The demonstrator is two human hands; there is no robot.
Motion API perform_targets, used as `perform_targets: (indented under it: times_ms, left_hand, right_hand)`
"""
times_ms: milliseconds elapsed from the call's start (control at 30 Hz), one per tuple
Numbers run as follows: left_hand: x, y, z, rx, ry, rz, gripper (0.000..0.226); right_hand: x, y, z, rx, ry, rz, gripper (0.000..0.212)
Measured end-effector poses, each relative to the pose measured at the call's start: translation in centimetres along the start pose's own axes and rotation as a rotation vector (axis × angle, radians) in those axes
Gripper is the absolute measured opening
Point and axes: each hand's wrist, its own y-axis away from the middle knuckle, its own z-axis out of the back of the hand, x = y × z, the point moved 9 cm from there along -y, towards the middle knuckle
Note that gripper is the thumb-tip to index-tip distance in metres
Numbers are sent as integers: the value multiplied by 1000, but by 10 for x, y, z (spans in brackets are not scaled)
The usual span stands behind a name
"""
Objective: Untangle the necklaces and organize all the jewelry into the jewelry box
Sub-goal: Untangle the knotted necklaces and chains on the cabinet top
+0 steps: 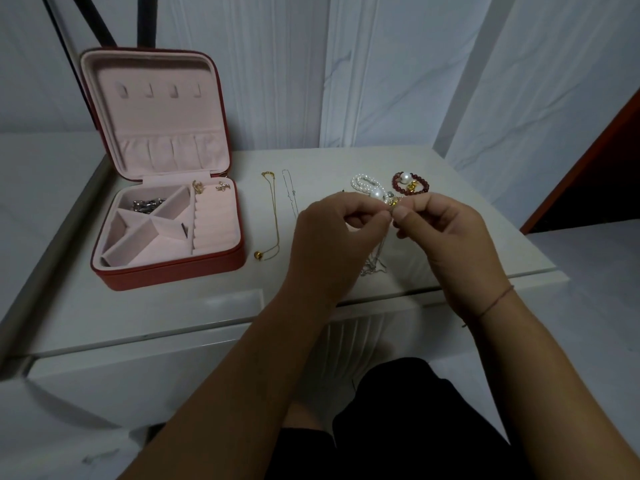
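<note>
At the left edge of my feed, pale marble-look wall panels (41, 64) back a glossy white tabletop (104, 306), and two black straps (93, 19) run down behind the jewelry box (173, 273). I record the box as red outside and pink inside, standing on the left part of the top with its lid (149, 109) raised upright. Silver pieces (147, 205) lie in the rear-left compartment, and gold earrings (209, 187) sit at the back of the ring-roll section on the right side. Just right of the box a gold necklace (274, 216) lies straight on the surface, its bead pendant toward me. A thin silver chain (289, 192) lies beside it, parallel and apart. My left hand (329, 237) is raised over the middle of the top, thumb and forefinger pinched on a tangled silver chain (372, 266). This chain hangs down between both hands, and its lower loops rest bunched on the tabletop. Beyond the fingertips a pearl bracelet (365, 184) lies on the surface, partly hidden by them. My right hand (450, 237) meets the left, fingers curled and pinching the same chain at the same spot. A thin thread (495, 301) circles that wrist. A dark red bead bracelet (410, 185) with one large pearl lies near the back right of the top. At the far right an orange-red panel (602, 150) slants against the white wall. Black clothing (398, 410) shows below the table's fluted front.
</note>
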Motion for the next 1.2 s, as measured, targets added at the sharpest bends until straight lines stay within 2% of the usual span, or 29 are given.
perform_targets:
  times_ms: [100,200,300,433,533,633,733,900,1200]
  left_hand:
    - [-5,0,0,-6,-59,-45,10]
    - [0,0,-4,51,-20,22,5]
    - [4,2,-11,135,-22,72,5]
    - [14,2,-16,195,93,202,22]
    - [24,4,-16,206,217,319,30]
    - [25,6,-18,220,271,352,29]
    - [22,4,-20,226,214,304,33]
    - [23,1,-20,194,166,248,15]
    - [4,0,-14,141,51,59,9]
  right_hand:
    - [5,1,0,13,62,24,8]
    - [7,2,0,30,122,51,9]
    - [7,2,-4,53,283,101,8]
    - [11,0,2,21,478,172,10]
    - [8,-1,10,-18,394,130,12]
    - [4,1,1,28,314,103,11]
    - [9,2,-2,21,230,106,10]
    - [15,3,-3,8,120,105,19]
    - [17,3,3,-31,98,90,17]
